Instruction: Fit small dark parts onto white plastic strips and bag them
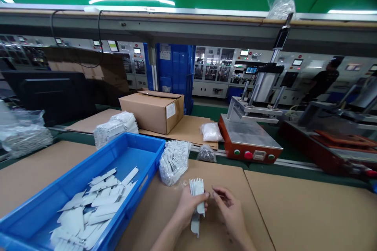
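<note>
My left hand [188,203] is wrapped round a stack of thin pale-grey plastic pieces [196,188], held upright with the thumb across its front. One piece hangs lower than the others, below the hand. Just to the right is my right hand [229,207], its fingers curled and its thumb and forefinger close together. Whatever might be between those fingertips is too small to make out. Both hands are above brown cardboard [159,211] on the bench. Left of them, a blue plastic bin [144,147] holds many loose pale-grey pieces [103,200].
Behind my hands sit a bag of stacked pieces [174,160] and a small bag of dark bits [206,153]. A cardboard box [150,111] stands farther back. At right is a red-based press [250,137]; another person [322,80] is in the background.
</note>
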`<action>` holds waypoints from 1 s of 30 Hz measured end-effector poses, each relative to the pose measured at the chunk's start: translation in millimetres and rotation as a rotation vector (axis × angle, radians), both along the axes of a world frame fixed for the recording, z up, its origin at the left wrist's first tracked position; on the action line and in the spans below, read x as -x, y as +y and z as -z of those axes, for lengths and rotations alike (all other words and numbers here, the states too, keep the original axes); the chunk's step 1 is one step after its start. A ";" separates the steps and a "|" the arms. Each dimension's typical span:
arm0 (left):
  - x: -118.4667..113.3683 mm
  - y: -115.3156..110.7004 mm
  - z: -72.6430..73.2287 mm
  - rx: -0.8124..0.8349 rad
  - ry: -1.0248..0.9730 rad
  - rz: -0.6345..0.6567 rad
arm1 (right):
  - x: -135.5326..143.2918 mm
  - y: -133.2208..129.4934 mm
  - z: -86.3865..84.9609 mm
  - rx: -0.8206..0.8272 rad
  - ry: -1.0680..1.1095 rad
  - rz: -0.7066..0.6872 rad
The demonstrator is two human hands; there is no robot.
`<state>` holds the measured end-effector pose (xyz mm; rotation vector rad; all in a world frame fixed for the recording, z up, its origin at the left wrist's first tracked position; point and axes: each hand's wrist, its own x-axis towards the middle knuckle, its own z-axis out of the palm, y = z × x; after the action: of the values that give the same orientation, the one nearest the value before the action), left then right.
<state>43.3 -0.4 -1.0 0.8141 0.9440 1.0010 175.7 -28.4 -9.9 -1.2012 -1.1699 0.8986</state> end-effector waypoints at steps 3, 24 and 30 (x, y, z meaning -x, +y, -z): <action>-0.8 -1.2 0.7 0.001 0.030 0.019 | -2.5 0.9 1.9 -0.004 -0.083 -0.071; -0.6 2.6 8.7 -0.064 0.017 -0.140 | 9.9 -10.2 2.4 -0.063 -0.336 -0.086; -0.9 3.8 14.0 -0.095 0.015 -0.123 | 11.1 -8.6 4.3 -0.140 -0.370 -0.040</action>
<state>44.3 3.3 -15.0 0.8518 0.9741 1.1548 164.6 -37.0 -14.3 -1.2649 -1.5309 0.6259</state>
